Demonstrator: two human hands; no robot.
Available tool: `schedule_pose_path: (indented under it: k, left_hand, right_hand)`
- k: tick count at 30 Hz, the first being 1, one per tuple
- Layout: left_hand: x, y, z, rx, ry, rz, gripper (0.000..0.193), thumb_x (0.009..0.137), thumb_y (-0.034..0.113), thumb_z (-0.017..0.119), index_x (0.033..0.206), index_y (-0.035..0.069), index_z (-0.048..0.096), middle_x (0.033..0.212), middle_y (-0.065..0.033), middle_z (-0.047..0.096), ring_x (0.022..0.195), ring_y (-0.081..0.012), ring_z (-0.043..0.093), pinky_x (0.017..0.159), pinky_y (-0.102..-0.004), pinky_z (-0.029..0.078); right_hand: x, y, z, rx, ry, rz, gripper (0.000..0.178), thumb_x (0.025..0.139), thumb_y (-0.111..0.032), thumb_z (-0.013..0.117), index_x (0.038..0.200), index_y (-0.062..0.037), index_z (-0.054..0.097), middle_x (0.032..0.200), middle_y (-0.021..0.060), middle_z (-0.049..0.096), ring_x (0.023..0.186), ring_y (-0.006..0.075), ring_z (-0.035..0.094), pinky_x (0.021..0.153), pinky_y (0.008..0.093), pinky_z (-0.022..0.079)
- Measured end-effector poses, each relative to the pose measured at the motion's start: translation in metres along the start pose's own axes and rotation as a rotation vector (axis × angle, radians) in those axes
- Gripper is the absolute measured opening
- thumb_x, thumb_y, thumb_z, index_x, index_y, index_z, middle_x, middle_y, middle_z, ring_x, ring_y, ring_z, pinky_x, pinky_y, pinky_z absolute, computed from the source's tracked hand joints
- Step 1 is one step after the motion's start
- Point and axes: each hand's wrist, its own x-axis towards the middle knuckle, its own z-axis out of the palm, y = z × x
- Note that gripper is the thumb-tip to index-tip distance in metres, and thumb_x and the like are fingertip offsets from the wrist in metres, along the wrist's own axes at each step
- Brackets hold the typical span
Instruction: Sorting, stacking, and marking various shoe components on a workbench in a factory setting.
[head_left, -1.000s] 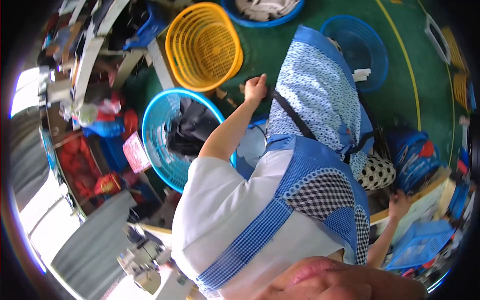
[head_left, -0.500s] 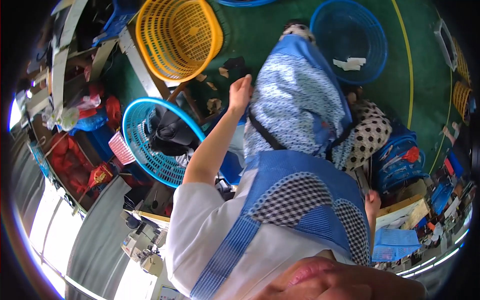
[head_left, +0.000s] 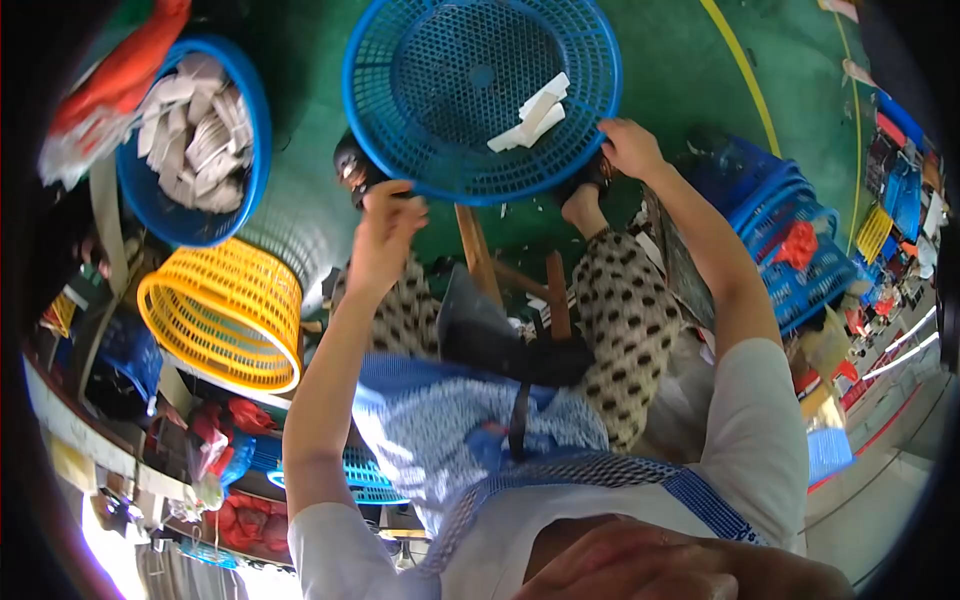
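In the head view, the round blue plastic basket (head_left: 455, 162) is before the person, a few flat white strips (head_left: 536, 118) inside. The right hand (head_left: 632, 150) is at its rim, grip unclear; the left hand (head_left: 385, 235), loosely open and empty, seemingly hasn't taken hold yet.

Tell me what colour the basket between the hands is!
Blue basket, shown in the head view.

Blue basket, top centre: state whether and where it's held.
Right hand at the blue basket, right rim; left hand by its near rim; grip cannot be told.
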Motion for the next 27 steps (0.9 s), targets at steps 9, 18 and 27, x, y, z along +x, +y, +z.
schedule_pose_path:
  k: [9,18,27]
  left_hand:
    - [0.188,-0.191,0.163,0.354,-0.086,-0.470,0.060,0.080,0.029,0.069,0.130,0.005,0.045,0.121,-0.0211,0.055,0.112,-0.0369,0.056,0.094,-0.0416,0.046]
    - [0.172,-0.222,0.210,0.413,0.048,-0.440,0.071,0.068,0.015,0.075,0.126,0.006,0.036,0.123,-0.0212,0.042,0.108,-0.0418,0.051,0.093,-0.0450,0.045]
    - [0.149,-0.231,0.226,0.785,-0.069,-0.329,0.038,0.069,0.024,0.078,0.100,0.010,0.060,0.116,-0.0142,0.047,0.109,-0.0330,0.049,0.093,-0.0440,0.043]
  right_hand:
    - [0.156,0.005,0.127,-0.091,0.062,-0.256,0.055,0.069,-0.027,0.076,0.117,-0.0110,0.055,0.115,0.0115,0.053,0.114,0.0296,0.048,0.094,0.0425,0.044]
    - [0.107,0.023,0.148,-0.029,-0.137,-0.395,0.063,0.062,-0.039,0.082,0.110,-0.0094,0.053,0.102,0.0085,0.054,0.101,0.0259,0.051,0.087,0.0381,0.039]
    - [0.074,0.012,0.161,-0.118,-0.144,-0.434,0.062,0.064,-0.032,0.081,0.113,-0.0089,0.052,0.111,0.0090,0.051,0.105,0.0265,0.050,0.091,0.0383,0.038]
